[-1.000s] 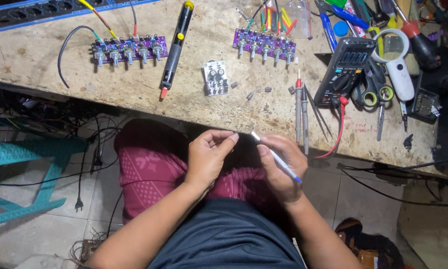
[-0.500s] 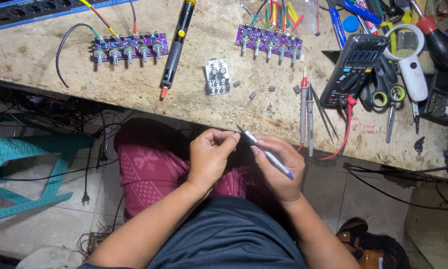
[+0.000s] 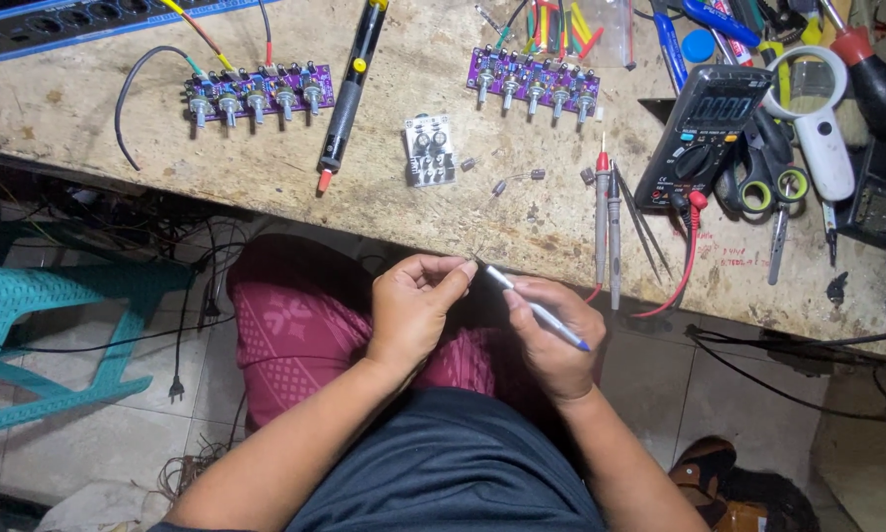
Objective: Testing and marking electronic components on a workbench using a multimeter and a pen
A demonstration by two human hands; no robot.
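The worn wooden desk (image 3: 88, 108) runs across the far part of the view, and most of the work laid out on it sits untouched: a purple circuit board with a row of knobs (image 3: 258, 96) at far left, a second purple board (image 3: 537, 82) toward the middle, a black multimeter (image 3: 701, 133) at right with its red and black probes (image 3: 608, 212) lying beside it, a black desoldering pump (image 3: 346, 94) lying between the boards, and a small white board (image 3: 430, 150) near the desk's front edge with a few loose small parts (image 3: 518, 181) just right of it. Below the desk edge, over the lap, both hands are busy. The right hand (image 3: 553, 340) is closed around a slim white-handled tool with a blue end (image 3: 534, 307), its tip aimed left. The left hand (image 3: 413, 305) has thumb and forefinger pinched together right at that tip; whatever it pinches is too small to make out. Judging by this, the work looks to be in an early or middle stage, a single tiny part being handled while the boards wait.
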